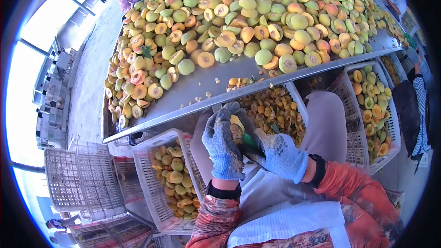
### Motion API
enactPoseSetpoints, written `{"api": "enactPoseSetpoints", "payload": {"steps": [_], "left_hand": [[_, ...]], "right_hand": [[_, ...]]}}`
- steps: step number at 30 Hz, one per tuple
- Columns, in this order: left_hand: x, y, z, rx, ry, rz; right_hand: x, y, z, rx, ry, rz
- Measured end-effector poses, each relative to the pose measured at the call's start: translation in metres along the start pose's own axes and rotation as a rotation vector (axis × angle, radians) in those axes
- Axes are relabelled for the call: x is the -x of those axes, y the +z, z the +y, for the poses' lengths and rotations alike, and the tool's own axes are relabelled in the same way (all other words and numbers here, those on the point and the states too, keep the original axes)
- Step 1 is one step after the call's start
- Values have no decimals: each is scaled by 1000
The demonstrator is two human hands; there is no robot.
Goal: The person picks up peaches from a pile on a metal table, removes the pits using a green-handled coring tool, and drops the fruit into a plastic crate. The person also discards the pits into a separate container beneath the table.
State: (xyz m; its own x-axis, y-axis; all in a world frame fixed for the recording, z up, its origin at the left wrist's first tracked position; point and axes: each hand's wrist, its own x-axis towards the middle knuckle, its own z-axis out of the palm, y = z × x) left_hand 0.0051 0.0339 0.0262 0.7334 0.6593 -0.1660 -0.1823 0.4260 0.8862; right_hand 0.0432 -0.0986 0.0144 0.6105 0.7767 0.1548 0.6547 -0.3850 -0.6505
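Observation:
Both of my hands wear blue-grey knit gloves and meet in front of the table's edge. My left hand (pixel 223 144) is closed around a cut apricot (pixel 236 128), whose brownish inside partly shows between the fingers. My right hand (pixel 281 152) is closed on a small green-handled tool (pixel 248 141), which touches or nearly touches the fruit. Its working end is hidden by the gloves and the apricot. Just beyond my hands, a white crate (pixel 299 101) between my knees holds brownish fruit scraps.
Apricots, many halved, are heaped on a metal table (pixel 181 93) with a raised front edge. White crates of apricot halves stand at my left (pixel 146 170) and right (pixel 389 115). Stacked crates (pixel 82 179) are further left. Other people are at the table's far left and right.

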Motion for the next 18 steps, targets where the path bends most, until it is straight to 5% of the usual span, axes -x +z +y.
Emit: {"api": "enactPoseSetpoints", "payload": {"steps": [2, 6, 8, 10, 12, 14, 18], "left_hand": [[3, 4, 5, -214, 180, -121], [2, 11, 11, -132, 137, -167], [2, 11, 5, -70, 40, -8], [2, 5, 2, -172, 87, -16], [2, 7, 3, -271, 142, -35], [5, 16, 5, -455, 540, -155], [-14, 10, -4, -435, 291, -234]], "right_hand": [[-5, -8, 6, 83, -53, 5], [-13, -30, -3, -1, -22, -147], [-10, -16, 1, -434, 50, -184], [-7, -10, 5, -530, 53, -119], [-13, -26, 4, -1355, 579, -634], [-12, -35, -4, -1354, 537, -595], [-2, -30, 11, -1701, 632, -497]]}}
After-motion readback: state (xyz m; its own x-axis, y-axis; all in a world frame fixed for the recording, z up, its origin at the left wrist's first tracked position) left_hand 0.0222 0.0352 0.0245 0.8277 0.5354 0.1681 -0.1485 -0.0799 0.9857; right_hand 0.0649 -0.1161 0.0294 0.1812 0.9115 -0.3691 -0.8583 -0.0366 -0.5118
